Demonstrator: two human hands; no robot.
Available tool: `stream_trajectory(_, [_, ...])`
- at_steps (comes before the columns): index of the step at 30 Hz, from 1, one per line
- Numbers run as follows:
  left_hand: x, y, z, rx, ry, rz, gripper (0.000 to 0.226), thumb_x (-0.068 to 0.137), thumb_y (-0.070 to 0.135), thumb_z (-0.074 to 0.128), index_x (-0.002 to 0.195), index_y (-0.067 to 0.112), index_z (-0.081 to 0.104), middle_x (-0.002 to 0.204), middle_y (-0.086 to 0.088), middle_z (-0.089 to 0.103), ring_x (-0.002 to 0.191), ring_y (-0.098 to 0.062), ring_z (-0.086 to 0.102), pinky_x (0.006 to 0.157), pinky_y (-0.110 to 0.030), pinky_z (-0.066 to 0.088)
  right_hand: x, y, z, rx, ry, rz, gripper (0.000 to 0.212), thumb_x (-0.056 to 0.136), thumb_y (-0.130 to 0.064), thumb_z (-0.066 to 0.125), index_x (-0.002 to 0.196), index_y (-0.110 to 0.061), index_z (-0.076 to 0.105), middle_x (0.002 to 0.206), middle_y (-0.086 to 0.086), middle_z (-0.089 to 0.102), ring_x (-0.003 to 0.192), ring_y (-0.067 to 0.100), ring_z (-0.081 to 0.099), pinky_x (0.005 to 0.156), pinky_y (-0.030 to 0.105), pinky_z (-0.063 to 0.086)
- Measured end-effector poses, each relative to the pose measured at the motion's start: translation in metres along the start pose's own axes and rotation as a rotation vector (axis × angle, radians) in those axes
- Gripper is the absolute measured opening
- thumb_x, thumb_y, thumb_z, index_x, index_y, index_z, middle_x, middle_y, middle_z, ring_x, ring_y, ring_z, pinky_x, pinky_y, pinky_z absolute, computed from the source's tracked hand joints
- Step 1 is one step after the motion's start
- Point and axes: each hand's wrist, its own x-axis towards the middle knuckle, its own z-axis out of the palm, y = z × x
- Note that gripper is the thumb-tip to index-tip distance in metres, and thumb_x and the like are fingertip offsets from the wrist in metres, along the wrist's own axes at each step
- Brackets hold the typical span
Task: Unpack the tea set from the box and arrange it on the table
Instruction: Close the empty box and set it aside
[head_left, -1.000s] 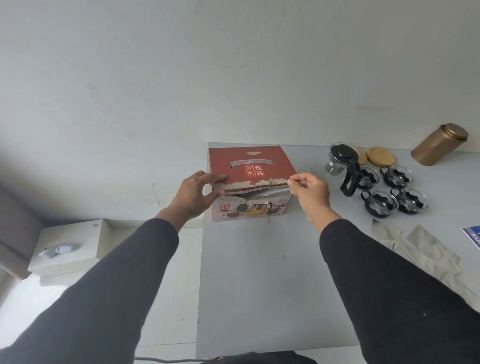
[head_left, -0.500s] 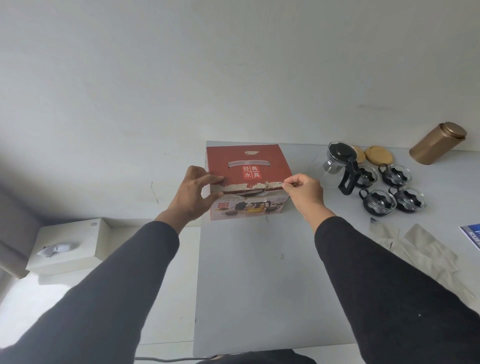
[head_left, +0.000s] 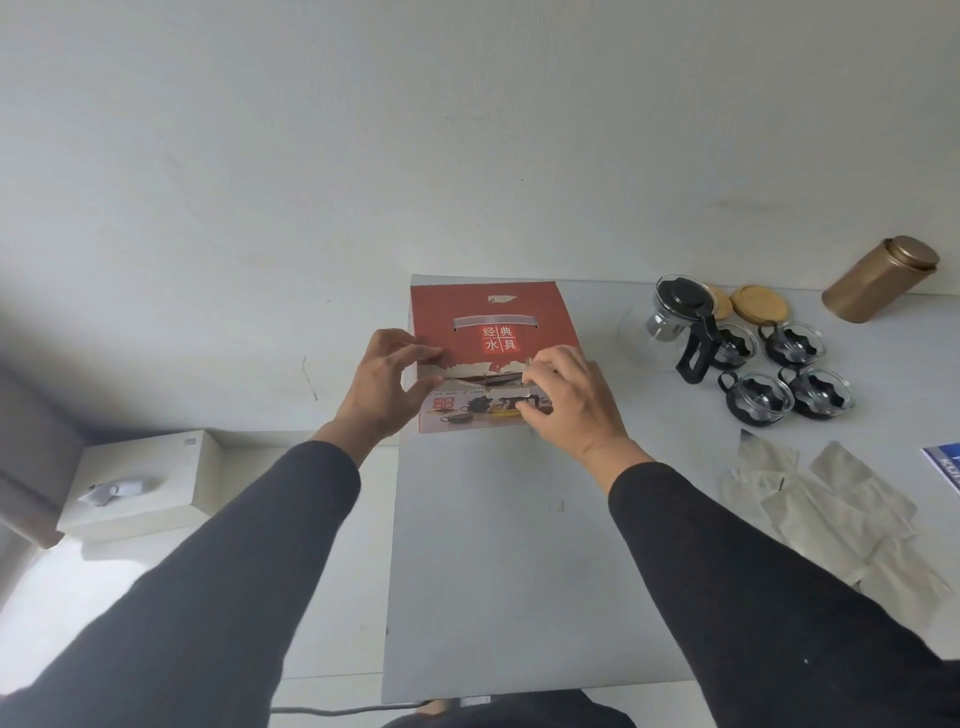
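I saw both arms in black sleeves reach out. The left hand (head_left: 383, 387) gripped the red cardboard box (head_left: 493, 332) at its left corner. The right hand (head_left: 569, 402) pinched the torn front flap. The box sat on the grey table (head_left: 493, 571), with a glass teapot (head_left: 670, 327) off to its right by the white wall (head_left: 467, 130).

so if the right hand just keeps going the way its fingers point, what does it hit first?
The right hand points left across the red box front, fingertips at the torn flap. Straight on, it likely meets the left hand gripping the box's left edge; depth unclear.
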Motion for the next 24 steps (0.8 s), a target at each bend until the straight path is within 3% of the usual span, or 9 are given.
stream_trajectory(8, [0.001, -0.001, 0.003, -0.060, -0.012, -0.046, 0.038, 0.083, 0.022, 0.071, 0.120, 0.014, 0.065, 0.129, -0.014, 0.045, 0.123, -0.023, 0.047, 0.098, -0.035, 0.046, 0.006, -0.003, 0.004, 0.003, 0.056, -0.048, 0.018, 0.065, -0.002, 0.079, 0.079, -0.010, 0.071, 0.081, 0.004, 0.066, 0.075, 0.029, 0.062, 0.063, 0.032, 0.049])
stream_trajectory(11, [0.001, -0.001, 0.002, -0.070, -0.019, -0.063, 0.039, 0.083, 0.023, 0.072, 0.120, 0.016, 0.064, 0.128, -0.012, 0.045, 0.120, -0.022, 0.049, 0.097, -0.032, 0.047, 0.007, -0.004, 0.004, 0.016, 0.036, -0.017, 0.025, 0.065, -0.002, 0.078, 0.088, -0.009, 0.068, 0.084, 0.006, 0.065, 0.075, 0.029, 0.060, 0.063, 0.036, 0.053])
stream_trajectory(17, [0.002, -0.001, 0.002, -0.083, -0.026, -0.080, 0.039, 0.082, 0.023, 0.072, 0.120, 0.018, 0.064, 0.126, -0.009, 0.046, 0.111, -0.021, 0.053, 0.093, -0.025, 0.045, 0.007, -0.004, 0.008, -0.043, 0.103, -0.100, 0.018, 0.064, 0.004, 0.073, 0.069, -0.009, 0.061, 0.071, 0.005, 0.060, 0.065, 0.026, 0.053, 0.054, 0.030, 0.046])
stream_trajectory(24, [0.004, -0.001, 0.001, -0.080, -0.032, -0.082, 0.039, 0.082, 0.024, 0.072, 0.120, 0.019, 0.064, 0.125, -0.008, 0.047, 0.109, -0.021, 0.054, 0.094, -0.028, 0.047, 0.008, 0.002, 0.013, -0.045, 0.137, -0.135, 0.015, 0.067, 0.003, 0.073, 0.070, -0.008, 0.064, 0.071, 0.005, 0.062, 0.065, 0.027, 0.055, 0.054, 0.033, 0.049])
